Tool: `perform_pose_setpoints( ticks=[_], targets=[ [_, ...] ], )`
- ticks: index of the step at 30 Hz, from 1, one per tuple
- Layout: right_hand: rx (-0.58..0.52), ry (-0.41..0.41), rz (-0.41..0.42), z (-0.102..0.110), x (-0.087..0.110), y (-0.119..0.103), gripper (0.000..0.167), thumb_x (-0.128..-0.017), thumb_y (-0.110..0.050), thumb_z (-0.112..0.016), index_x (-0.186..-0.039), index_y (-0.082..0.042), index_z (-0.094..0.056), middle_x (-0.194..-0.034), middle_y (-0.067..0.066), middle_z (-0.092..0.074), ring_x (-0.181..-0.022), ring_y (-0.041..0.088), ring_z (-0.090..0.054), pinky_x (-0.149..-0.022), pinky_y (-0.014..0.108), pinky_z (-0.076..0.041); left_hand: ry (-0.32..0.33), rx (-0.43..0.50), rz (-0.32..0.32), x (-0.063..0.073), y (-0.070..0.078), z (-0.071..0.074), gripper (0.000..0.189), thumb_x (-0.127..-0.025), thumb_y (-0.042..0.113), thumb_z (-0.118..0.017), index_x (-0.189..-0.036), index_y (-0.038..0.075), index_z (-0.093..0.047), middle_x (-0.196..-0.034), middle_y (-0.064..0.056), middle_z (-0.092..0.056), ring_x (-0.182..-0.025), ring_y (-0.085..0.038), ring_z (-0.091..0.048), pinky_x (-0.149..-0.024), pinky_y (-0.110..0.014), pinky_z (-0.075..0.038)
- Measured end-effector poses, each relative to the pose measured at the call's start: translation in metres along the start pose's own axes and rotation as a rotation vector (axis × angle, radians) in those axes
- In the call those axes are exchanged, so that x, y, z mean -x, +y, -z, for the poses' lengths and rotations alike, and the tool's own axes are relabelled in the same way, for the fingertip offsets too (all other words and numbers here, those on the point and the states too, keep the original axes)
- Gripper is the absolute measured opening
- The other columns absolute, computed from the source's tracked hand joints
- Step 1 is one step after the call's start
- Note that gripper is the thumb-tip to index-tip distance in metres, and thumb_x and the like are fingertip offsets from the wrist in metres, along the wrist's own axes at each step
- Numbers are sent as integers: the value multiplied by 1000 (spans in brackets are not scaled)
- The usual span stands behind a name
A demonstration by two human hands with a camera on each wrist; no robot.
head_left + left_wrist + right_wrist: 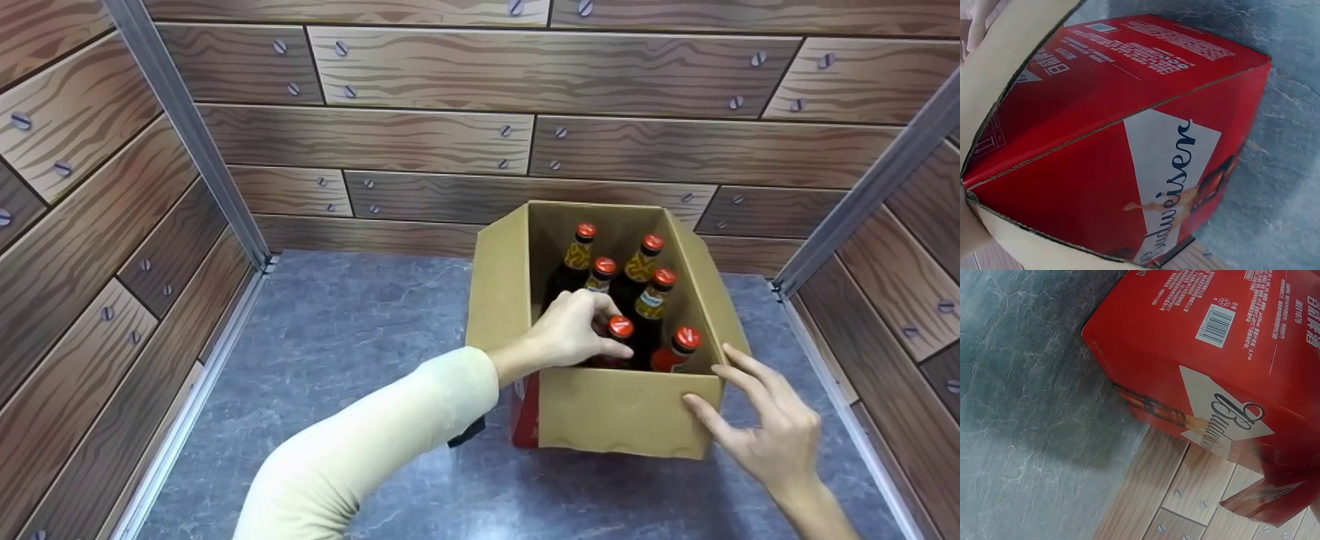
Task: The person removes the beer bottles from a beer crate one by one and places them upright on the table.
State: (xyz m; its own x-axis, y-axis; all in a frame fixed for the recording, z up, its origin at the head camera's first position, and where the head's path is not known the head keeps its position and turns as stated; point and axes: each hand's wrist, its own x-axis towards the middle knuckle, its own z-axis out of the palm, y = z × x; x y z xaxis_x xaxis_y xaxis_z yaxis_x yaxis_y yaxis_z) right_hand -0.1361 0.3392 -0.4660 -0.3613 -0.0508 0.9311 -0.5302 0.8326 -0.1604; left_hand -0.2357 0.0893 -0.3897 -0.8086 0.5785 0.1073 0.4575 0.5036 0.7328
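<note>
An open cardboard box, brown inside and printed red outside, stands on the floor with its flaps spread. Inside are several dark beer bottles with red caps, all upright. My left hand reaches over the left flap and grips a beer bottle near the box's front, its fingers and thumb around the neck just under the cap. My right hand holds the front right corner of the box, thumb on the front flap and fingers on the right flap. Budweiser lettering shows on the box in the left wrist view.
Grey marbled floor surrounds the box. Wood-patterned walls enclose it on the left, back and right, with metal rails at the corners. The box stands right of centre, close to the back wall.
</note>
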Motion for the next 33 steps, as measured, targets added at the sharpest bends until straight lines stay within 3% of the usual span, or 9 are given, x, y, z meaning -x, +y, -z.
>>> perform_pose_setpoints(
  ticks=[3,6,11,16,20,23,28,33],
  targets=[
    [-24,0,-9,0,2,0,69,-91,-67,-72,-94,1,-80,-108,21,-80,-110,4,-72,-86,0,-41,9,-24,-27,1,0,-1,29,-82,25,-93,-102,12,-76,-100,2,-82,-89,-10,-73,-78,-12,-48],
    [-31,-2,-15,1,4,1,69,-91,-67,-72,-95,1,-80,-108,21,-80,-121,-10,-62,-86,0,-41,22,-37,-48,2,0,-1,28,-83,25,-92,-102,12,-76,-101,1,-82,-89,-8,-72,-79,-12,-49],
    [-5,-8,-9,2,6,4,69,-90,-68,-71,-95,0,-80,-109,20,-81,-114,-3,-68,-74,3,-42,61,-19,-47,4,0,-1,26,-85,25,-90,-103,12,-77,-101,1,-83,-86,-5,-74,-78,-11,-51],
    [-15,-5,-13,2,7,5,69,-91,-68,-72,-95,1,-80,-109,21,-80,-112,3,-71,-88,-2,-40,126,37,-37,4,1,1,29,-85,28,-90,-104,11,-77,-99,0,-83,-79,-2,-74,-75,-11,-53],
    [-40,-5,-12,0,8,5,68,-91,-66,-73,-95,2,-79,-109,23,-80,-115,0,-69,-96,-3,-38,171,38,-43,5,5,7,30,-84,31,-91,-104,12,-77,-97,1,-82,-77,1,-71,-75,-13,-52],
    [-49,1,-7,-1,8,5,68,-91,-65,-73,-94,3,-79,-108,24,-79,-111,6,-71,-99,-3,-38,183,63,-62,5,11,15,28,-85,30,-90,-103,12,-77,-97,1,-83,-78,1,-71,-75,-13,-52],
    [-34,0,3,-2,9,8,68,-91,-66,-72,-95,2,-79,-110,22,-80,-93,32,-71,-98,-2,-39,216,101,-90,5,24,35,27,-86,29,-90,-103,11,-77,-98,-1,-83,-80,0,-73,-74,-11,-52],
    [-24,1,5,-3,11,12,68,-92,-66,-72,-95,2,-79,-110,21,-80,-92,33,-71,-98,-3,-38,250,69,-133,4,40,58,29,-87,31,-89,-106,11,-78,-98,-1,-83,-77,1,-69,-71,-10,-50]
  ],
)
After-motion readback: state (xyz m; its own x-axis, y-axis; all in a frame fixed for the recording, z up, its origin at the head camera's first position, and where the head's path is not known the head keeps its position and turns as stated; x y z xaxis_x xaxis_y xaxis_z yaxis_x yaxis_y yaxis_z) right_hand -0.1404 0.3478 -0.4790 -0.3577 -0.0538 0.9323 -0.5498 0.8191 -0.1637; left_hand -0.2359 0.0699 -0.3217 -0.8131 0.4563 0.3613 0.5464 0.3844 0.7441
